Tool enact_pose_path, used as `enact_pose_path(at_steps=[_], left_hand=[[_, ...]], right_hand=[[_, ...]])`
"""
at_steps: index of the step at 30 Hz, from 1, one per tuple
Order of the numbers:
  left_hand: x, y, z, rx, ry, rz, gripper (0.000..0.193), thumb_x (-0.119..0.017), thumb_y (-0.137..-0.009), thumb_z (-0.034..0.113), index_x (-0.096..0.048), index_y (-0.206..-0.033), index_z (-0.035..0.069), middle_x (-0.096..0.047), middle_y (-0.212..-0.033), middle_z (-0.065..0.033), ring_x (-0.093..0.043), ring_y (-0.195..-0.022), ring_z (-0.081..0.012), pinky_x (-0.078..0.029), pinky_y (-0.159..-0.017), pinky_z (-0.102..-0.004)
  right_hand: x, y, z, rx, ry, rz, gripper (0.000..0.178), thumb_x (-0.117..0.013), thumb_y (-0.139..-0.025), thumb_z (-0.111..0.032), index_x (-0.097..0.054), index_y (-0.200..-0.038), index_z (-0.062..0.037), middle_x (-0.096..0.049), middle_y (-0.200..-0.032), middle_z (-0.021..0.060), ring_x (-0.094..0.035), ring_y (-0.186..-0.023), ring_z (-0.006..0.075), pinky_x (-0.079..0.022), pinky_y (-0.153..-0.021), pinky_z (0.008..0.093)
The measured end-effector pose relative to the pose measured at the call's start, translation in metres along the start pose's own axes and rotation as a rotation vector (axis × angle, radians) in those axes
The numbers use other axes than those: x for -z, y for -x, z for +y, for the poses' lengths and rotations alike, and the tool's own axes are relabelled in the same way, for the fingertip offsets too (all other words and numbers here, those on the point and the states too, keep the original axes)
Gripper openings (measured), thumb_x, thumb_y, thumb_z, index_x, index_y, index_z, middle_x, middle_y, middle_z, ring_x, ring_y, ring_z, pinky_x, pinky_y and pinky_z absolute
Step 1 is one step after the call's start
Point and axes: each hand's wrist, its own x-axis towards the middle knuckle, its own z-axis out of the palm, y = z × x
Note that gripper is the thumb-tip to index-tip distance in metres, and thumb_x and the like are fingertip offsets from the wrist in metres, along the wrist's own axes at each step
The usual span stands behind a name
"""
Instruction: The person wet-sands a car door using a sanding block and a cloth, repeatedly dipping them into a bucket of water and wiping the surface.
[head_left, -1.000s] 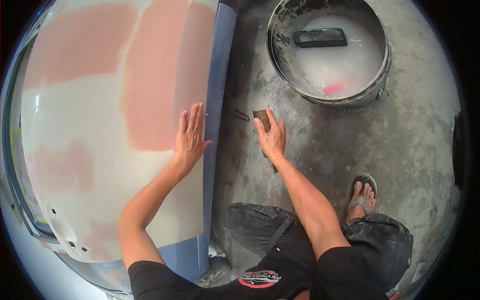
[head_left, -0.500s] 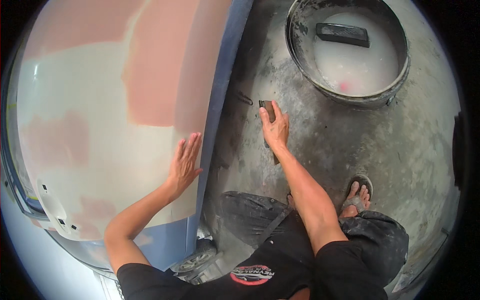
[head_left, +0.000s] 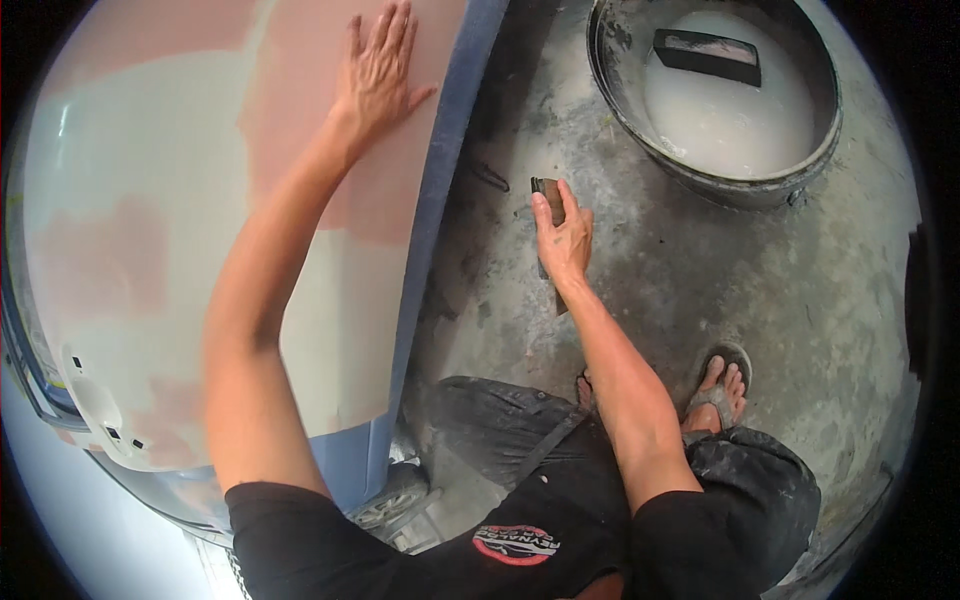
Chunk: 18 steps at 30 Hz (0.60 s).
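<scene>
While flat on one car panel [head_left: 150, 200], left hand [head_left: 378, 75] open | right hand [head_left: 563, 240] grasps one sanding block [head_left: 547, 190] | one tub [head_left: 620, 60]

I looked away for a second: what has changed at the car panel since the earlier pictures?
The left hand slid along the car panel, from the pale lower area onto the pink filler patch, palm flat. The right hand stayed put, gripping the sanding block. The bucket of cloudy water remains beside it.

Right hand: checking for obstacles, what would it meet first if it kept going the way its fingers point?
Probably the round tub of milky water; the right hand points up across bare concrete floor toward it.
</scene>
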Motion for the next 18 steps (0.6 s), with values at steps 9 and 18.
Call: enact_pose_path(at_steps=[9, 18], left_hand=[[0.041, 0.084, 0.045, 0.033, -0.107, -0.264, 0.107, -0.065, -0.086, 0.066, -0.026, -0.162, 0.001, -0.013, -0.173, -0.0152, -0.005, -0.161, -0.0300, -0.001, -0.128, -0.0578], [0.071, 0.239, 0.078, -0.033, -0.098, -0.493, 0.113, -0.063, -0.083, 0.072, -0.025, -0.163, 0.002, -0.012, -0.173, -0.0130, -0.003, -0.161, -0.0293, -0.002, -0.127, -0.0591]], right_hand=[[0.010, -0.003, 0.002, -0.045, 0.013, -0.022, 0.075, -0.058, -0.095, -0.066, -0.050, -0.154, -0.0194, -0.055, -0.114, 0.0195, -0.057, -0.111, 0.0371, -0.047, -0.099, 0.0476], [-0.016, 0.003, 0.003, -0.096, -0.023, -0.042, 0.077, -0.056, -0.096, -0.068, -0.051, -0.153, -0.0175, -0.057, -0.122, 0.0227, -0.058, -0.117, 0.0392, -0.046, -0.102, 0.0476]])
